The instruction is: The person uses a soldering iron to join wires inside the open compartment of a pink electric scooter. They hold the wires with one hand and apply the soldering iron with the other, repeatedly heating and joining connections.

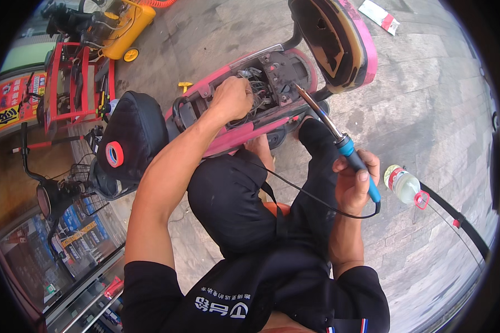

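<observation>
Inside the scooter's (249, 133) open bay, I have the left hand (233, 99) down among the wires (258, 91); its fingers are bent inward, but I cannot tell whether they pinch a lead. Right of the scooter, I have the right hand (356, 180) closed around the handle of the iron (343, 144). The tip (299, 87) points back toward the scooter and appears over the bay's right end; I cannot confirm contact. The cord (305, 192) curves from the handle toward the scooter's near side.

For good control, I would:
1. Separate one lead from the bundle and steady it.
2. Hold the tip clear of fingers, insulation and plastic.
3. Leave the cord slack, away from the hot shaft.

Tape (121, 153) lies left of the scooter, on a seat (136, 116); a bottle (404, 187) lies to its right.
</observation>
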### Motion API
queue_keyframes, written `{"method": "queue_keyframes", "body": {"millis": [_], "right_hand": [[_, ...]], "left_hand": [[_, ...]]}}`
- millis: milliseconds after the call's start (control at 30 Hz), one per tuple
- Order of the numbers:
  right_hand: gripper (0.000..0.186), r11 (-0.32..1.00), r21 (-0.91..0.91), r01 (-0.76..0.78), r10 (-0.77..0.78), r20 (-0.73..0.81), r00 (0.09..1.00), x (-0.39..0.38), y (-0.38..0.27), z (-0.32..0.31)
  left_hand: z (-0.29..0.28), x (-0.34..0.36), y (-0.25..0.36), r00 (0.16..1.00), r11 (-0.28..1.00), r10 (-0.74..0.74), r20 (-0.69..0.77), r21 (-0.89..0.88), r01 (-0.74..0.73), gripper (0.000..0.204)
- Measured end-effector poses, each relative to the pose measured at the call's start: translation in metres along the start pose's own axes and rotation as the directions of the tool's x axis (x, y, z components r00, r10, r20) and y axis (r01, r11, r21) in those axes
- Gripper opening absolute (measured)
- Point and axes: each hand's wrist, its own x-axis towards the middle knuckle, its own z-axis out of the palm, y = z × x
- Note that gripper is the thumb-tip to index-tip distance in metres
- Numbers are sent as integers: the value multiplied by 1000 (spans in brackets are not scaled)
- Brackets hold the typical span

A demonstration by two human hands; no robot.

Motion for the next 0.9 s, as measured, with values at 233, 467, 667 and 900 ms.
{"method": "queue_keyframes", "body": {"millis": [233, 467, 667, 900], "right_hand": [[51, 1000, 1, 1, -1, 18, 1000, -1, 6, -2], [50, 999, -34, -8, 9, 27, 1000, -7, 11, -4], [51, 992, -113, -58, 59, 2, 998, -7, 14, -11], [57, 978, -201, -47, 69, 101, 993, -2, 26, -1]], "left_hand": [[9, -4, 1, 985, 987, 85, -152, 145, -62, 16], [22, -9, -5, 898, 931, 322, -300, 272, -243, 14], [33, -22, -14, 762, 877, 475, -440, 311, -367, 17], [44, -23, -19, 688, 865, 501, -526, 278, -417, 18]]}}
